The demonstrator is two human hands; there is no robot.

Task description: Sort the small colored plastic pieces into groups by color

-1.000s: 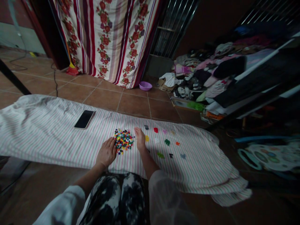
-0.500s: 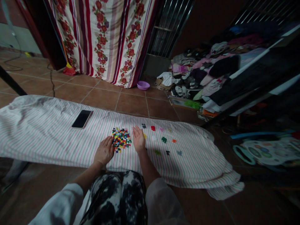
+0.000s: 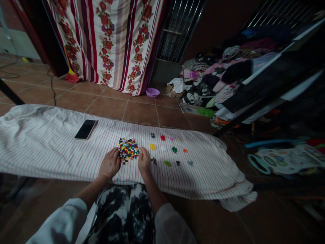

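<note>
A pile of small multicoloured pieces (image 3: pixel 129 149) lies on a striped cloth (image 3: pixel 50 149). My left hand (image 3: pixel 110 164) rests flat at the pile's left edge, fingers stretched out. On the other side, my right hand (image 3: pixel 144 160) has its fingers curled in at the pile's right edge; what they hold, if anything, is hidden. Small single-colour groups sit in rows to the right, among them yellow pieces (image 3: pixel 152 146), red pieces (image 3: pixel 163 138), dark green pieces (image 3: pixel 174 149), orange pieces (image 3: pixel 185 150) and light green pieces (image 3: pixel 167 163).
A phone (image 3: pixel 86 129) lies on the cloth left of the pile. Beyond it are the tiled floor, a purple bowl (image 3: pixel 152 92), a flowered curtain (image 3: pixel 109 44) and heaped clothes (image 3: pixel 213 78). A dark bar (image 3: pixel 233 123) slants up at the right.
My right hand has moved down and left, closer to me, and its fingers have curled in. The yellow group beside it is now in full view. The camera view has shifted slightly.
</note>
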